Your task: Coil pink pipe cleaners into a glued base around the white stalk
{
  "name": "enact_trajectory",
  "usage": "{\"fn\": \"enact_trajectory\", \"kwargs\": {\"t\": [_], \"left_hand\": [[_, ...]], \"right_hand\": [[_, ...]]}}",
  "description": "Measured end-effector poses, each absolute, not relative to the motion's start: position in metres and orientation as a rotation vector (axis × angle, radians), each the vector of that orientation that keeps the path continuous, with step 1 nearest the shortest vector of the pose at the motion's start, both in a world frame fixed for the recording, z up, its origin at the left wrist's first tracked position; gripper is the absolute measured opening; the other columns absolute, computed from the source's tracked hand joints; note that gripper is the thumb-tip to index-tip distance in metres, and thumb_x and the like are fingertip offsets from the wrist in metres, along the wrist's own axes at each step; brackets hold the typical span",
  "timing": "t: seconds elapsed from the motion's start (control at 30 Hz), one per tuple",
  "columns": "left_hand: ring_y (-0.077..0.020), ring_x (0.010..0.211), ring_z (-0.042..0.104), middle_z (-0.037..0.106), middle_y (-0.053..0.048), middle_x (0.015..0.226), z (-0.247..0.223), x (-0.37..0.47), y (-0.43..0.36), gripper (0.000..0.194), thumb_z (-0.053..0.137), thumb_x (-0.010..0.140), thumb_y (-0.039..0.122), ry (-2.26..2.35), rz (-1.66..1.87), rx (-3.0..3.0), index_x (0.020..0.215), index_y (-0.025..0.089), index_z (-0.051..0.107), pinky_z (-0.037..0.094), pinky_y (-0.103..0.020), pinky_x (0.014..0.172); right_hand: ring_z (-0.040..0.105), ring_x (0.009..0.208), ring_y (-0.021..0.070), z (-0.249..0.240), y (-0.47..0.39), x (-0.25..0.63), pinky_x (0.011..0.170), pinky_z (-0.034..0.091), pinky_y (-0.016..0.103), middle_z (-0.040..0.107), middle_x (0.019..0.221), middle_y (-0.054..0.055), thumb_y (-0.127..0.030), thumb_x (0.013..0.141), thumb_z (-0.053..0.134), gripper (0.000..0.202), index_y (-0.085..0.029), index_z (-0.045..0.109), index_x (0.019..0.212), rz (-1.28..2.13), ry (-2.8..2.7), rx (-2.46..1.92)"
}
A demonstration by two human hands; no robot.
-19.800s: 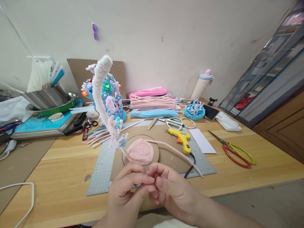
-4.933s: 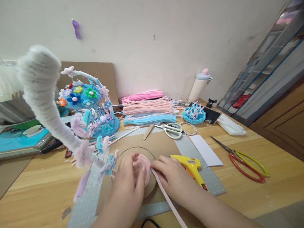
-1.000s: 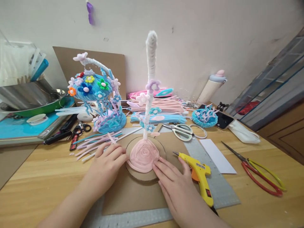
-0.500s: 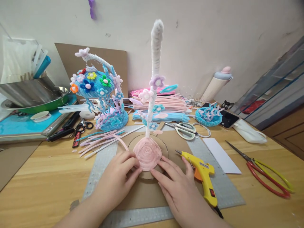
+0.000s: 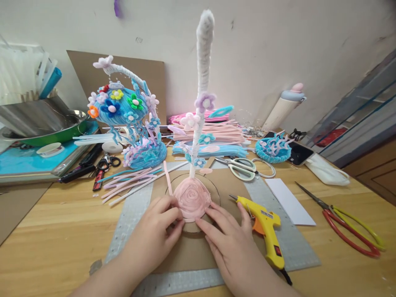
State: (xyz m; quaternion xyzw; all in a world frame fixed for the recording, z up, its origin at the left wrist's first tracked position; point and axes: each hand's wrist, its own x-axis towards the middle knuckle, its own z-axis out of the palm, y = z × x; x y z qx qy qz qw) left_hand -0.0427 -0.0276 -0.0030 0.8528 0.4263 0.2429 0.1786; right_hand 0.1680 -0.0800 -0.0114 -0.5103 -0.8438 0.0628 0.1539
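A pink coiled base (image 5: 192, 199) lies inside a circle drawn on brown cardboard (image 5: 185, 258). From its back edge rises a white fuzzy stem (image 5: 204, 53) bearing small flowers. My left hand (image 5: 159, 231) is at the coil's left edge, thumb and fingers pinched on a pink pipe cleaner (image 5: 168, 177) whose free end points up and away. My right hand (image 5: 232, 239) rests at the coil's lower right edge, fingers spread and fingertips touching it. Beside the right hand lies a yellow glue gun (image 5: 269, 231).
Green-handled scissors (image 5: 243, 168), a white card (image 5: 291, 202) and red-and-yellow scissors (image 5: 352, 231) lie right. A blue jellyfish-like ornament (image 5: 123, 107), loose pipe cleaners (image 5: 133, 183) and black scissors (image 5: 108, 161) are left. Pipe cleaner bundles (image 5: 210, 134) lie behind the stem.
The free end of the pink pipe cleaner has swung from leaning left to nearly upright. Both hands stay at the coil, and the view has shifted slightly.
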Motion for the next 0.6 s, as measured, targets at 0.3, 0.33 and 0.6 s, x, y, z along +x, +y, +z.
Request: {"fn": "enact_trajectory", "kwargs": {"t": [0.3,0.33,0.6], "left_hand": [[-0.0194,0.096,0.051,0.056,-0.004,0.101,-0.0012,-0.0400,-0.0270,0.009,0.054,0.084,0.013,1.295,0.690,2.408,0.080,0.020,0.058,0.044,-0.034,0.082],[-0.0193,0.096,0.051,0.056,-0.004,0.102,-0.0008,-0.0397,-0.0275,0.010,0.053,0.085,0.013,1.282,0.693,2.421,0.083,0.020,0.059,0.043,-0.034,0.083],[-0.0172,0.089,0.054,0.061,-0.006,0.099,-0.0014,-0.0378,-0.0266,0.033,0.037,0.093,0.009,0.944,0.630,2.647,0.106,0.023,0.064,0.045,-0.030,0.077]], "right_hand": [[0.040,0.131,0.0271,-0.0107,-0.0803,0.1639,0.105,0.002,0.068,0.052,0.138,0.006,-0.011,0.088,0.041,0.054,-0.036,0.043,0.137,0.233,-2.365,-1.489],[0.041,0.131,0.0269,-0.0105,-0.0806,0.1639,0.106,0.002,0.067,0.052,0.138,0.006,-0.012,0.088,0.041,0.052,-0.035,0.045,0.135,0.236,-2.355,-1.494],[0.046,0.128,0.0260,-0.0149,-0.0811,0.1597,0.107,0.009,0.067,0.056,0.134,0.008,-0.008,0.086,0.039,0.051,-0.026,0.046,0.133,0.159,-2.309,-1.475]]}}
